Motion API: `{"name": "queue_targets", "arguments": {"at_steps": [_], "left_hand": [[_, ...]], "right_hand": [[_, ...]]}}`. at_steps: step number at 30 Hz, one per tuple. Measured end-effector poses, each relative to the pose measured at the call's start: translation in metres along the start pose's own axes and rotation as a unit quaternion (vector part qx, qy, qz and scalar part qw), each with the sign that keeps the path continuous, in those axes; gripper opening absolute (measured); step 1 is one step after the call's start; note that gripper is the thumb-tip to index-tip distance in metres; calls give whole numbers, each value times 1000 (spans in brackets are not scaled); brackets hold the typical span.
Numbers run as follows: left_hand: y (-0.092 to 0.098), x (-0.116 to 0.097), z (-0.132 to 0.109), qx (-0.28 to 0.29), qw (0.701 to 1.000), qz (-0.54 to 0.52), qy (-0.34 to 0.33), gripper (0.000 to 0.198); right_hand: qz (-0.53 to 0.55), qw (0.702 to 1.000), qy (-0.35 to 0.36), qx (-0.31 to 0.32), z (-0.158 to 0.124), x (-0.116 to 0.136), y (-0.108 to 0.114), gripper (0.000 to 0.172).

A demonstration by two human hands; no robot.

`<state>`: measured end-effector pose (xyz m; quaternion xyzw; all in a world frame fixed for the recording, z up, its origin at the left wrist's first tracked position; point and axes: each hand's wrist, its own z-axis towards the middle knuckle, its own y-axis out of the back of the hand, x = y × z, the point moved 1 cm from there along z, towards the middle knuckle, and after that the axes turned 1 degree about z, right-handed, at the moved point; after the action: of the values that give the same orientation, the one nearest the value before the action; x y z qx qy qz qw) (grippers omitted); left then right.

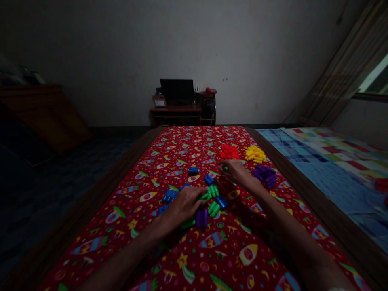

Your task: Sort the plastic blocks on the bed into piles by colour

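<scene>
My left hand [186, 202] is low over a mixed group of small ribbed plastic pieces, with thumb and fingers closed around a green piece [205, 197]. Beside its fingertips lie more green pieces [214, 209], a purple piece [201, 218] and a blue piece [222, 202]. Other blue pieces [169, 196] are partly hidden behind this hand. My right hand [238, 171] is to the right, just in front of a red pile [229, 151]. Its fingers are pinched, and a bit of green shows between them.
A yellow pile [255, 154] and a purple pile [264, 175] sit at the right side of the red patterned cloth [188, 262]. One blue piece [193, 170] lies apart. Beyond the table's far end stands a desk [176, 109] with a monitor [177, 91]; a bed [327, 173] is at right.
</scene>
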<state>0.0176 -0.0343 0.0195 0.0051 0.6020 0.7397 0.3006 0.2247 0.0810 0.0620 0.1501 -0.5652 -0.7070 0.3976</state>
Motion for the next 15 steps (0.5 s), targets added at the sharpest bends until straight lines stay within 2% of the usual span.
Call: {"name": "queue_targets", "arguments": {"at_steps": [2,4,5,7,11,13,15], "left_hand": [[3,6,3,-54,997,-38,49,32],[5,10,6,-90,990,-66,89,31],[6,11,7,-98,987,-77,100,30],[7,11,7,-105,986,-86,99,31],[8,-2,5,-124,990,-49,43,31],[5,-15,1,-81,996,-37,-15,28],[-3,-27,-5,-9,997,-31,-75,30]], "right_hand": [[142,986,52,73,0,27,-1,32],[235,960,94,118,0,49,-6,31],[251,954,105,122,0,56,-8,30],[238,961,94,104,2,57,-11,27],[138,987,17,78,5,22,3,22],[89,990,-15,104,4,-1,14,20],[59,987,-39,144,2,-20,20,18]]}}
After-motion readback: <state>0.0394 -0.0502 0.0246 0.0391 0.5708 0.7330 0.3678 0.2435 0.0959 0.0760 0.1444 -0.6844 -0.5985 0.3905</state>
